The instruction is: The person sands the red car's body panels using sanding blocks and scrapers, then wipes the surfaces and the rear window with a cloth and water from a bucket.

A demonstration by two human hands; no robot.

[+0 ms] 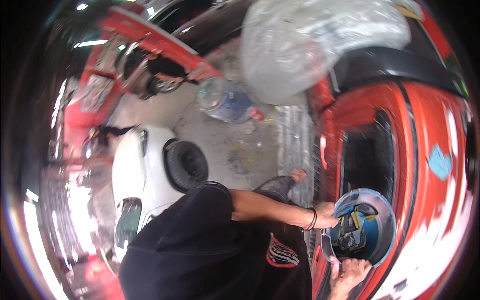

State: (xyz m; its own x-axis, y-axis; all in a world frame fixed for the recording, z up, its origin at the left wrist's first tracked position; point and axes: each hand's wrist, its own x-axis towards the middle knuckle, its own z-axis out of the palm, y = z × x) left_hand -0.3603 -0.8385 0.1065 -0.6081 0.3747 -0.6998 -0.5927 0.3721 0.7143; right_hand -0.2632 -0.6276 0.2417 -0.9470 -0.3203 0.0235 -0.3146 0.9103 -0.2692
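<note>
Two bare hands share one grip on a single round blue tub (384,227), the left hand (325,216) closed on its near rim and the right hand (351,274) curled over the rim lower down, with one thumb showing outside. Inside lie several grey, dark and yellow pieces (352,234), too overlapped to count, and the tub is just beside one red vehicle (425,125) bearing one light-blue patch (440,162). Farther out stand one white car (142,170) with one dark wheel (187,165), one blue drum (227,102) and one large plastic-covered bulk (295,45).
</note>
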